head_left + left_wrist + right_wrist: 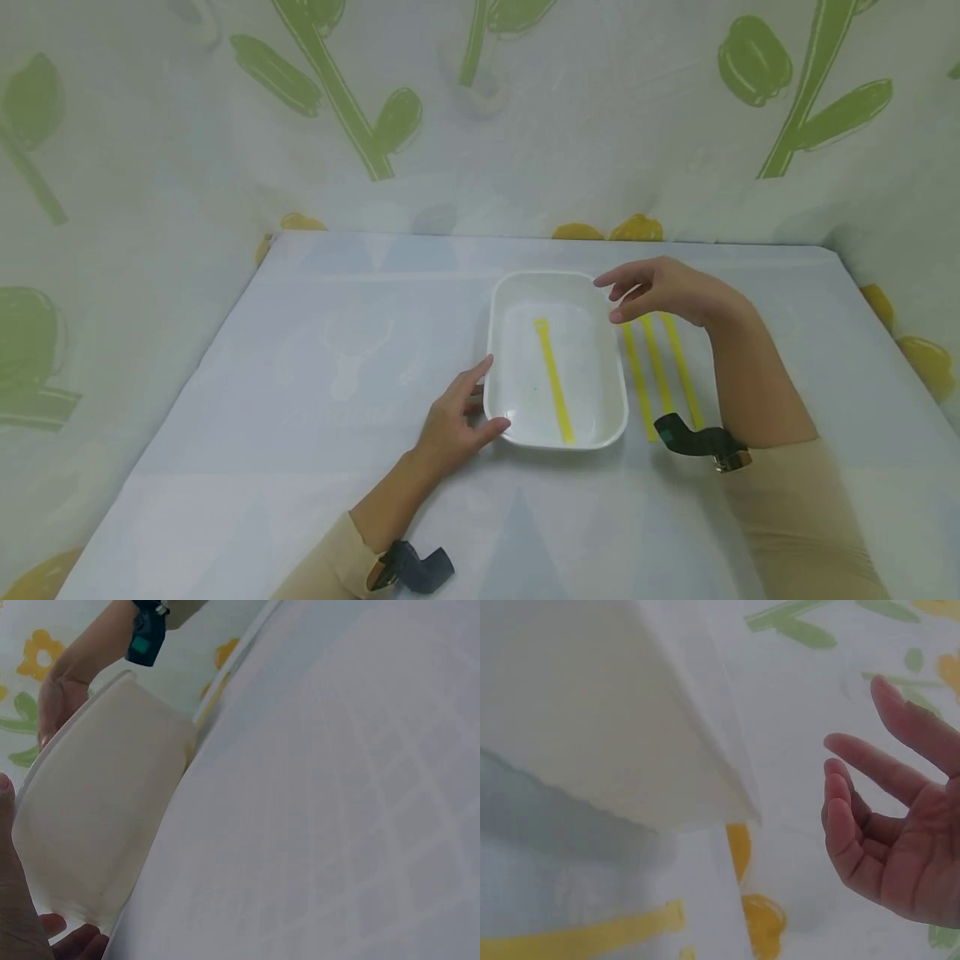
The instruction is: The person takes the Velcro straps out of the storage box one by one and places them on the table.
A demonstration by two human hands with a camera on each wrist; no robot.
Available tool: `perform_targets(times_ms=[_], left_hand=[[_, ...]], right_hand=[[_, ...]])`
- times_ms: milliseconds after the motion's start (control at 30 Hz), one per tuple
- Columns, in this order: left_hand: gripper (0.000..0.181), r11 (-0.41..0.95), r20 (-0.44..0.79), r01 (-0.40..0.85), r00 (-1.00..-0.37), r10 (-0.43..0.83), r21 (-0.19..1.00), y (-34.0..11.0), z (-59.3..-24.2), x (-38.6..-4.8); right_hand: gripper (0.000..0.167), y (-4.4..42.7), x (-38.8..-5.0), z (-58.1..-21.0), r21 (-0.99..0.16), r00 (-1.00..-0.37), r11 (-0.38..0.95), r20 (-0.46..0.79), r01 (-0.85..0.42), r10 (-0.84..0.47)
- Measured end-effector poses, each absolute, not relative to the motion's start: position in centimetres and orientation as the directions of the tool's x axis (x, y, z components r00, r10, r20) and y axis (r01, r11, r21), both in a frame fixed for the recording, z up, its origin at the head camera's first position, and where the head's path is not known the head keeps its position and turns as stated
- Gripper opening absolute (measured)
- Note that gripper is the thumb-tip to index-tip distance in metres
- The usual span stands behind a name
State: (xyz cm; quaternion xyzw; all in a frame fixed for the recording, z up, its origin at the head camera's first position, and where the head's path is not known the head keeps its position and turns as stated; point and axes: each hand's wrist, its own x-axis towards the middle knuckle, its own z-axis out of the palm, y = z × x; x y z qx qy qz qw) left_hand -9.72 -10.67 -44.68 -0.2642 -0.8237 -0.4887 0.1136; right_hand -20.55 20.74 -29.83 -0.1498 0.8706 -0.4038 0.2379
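A white rectangular tray (525, 444) with rounded corners rests on the table. One flat yellow strip (555, 379), with a wider buckle-like end, lies inside it. My left hand (453, 421) holds the tray's near left corner, thumb over the rim and fingers against the outer wall; the left wrist view shows that wall (97, 802) up close. Over the far right rim hovers my right hand (663, 290), its fingers loosely bent and nothing between them. The right wrist view shows this hand (900, 832) apart from the tray. Three more yellow strips (657, 367) lie right of the tray, partly under the right hand.
A pale cloth with faint patterns covers the table (337, 333). Behind it hangs a light curtain (562, 125) printed with green plants and yellow flowers. Dark camera mounts (693, 439) sit on both wrists.
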Motion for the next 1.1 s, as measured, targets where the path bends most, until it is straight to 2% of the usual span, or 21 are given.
perform_targets(times_ms=[200, 400, 733, 1100], left_hand=[[0.085, 0.366, 0.452, 0.548, -0.833, 0.32, 0.752, -10.8, -44.6, -9.8], [0.086, 0.361, 0.432, 0.531, -0.843, 0.32, 0.767, -10.8, -44.6, -9.9], [0.088, 0.359, 0.432, 0.53, -0.843, 0.321, 0.768, -10.5, -44.6, -9.7], [0.084, 0.336, 0.42, 0.516, -0.849, 0.321, 0.788, -10.8, -44.9, -9.3]], right_hand=[[0.055, 18.0, -21.8, -29.0, -0.773, -0.809, 0.626, -0.303, -0.1, -0.503], [0.058, 14.8, -22.9, -29.4, -0.707, -0.8, 0.704, -0.384, -0.067, -0.461], [0.06, 11.8, -23.9, -33.1, -0.675, -0.795, 0.721, -0.518, 0.155, -0.315], [0.052, 10.7, -24.4, -37.1, -0.54, -0.86, 0.841, -0.448, 0.042, -0.245]])
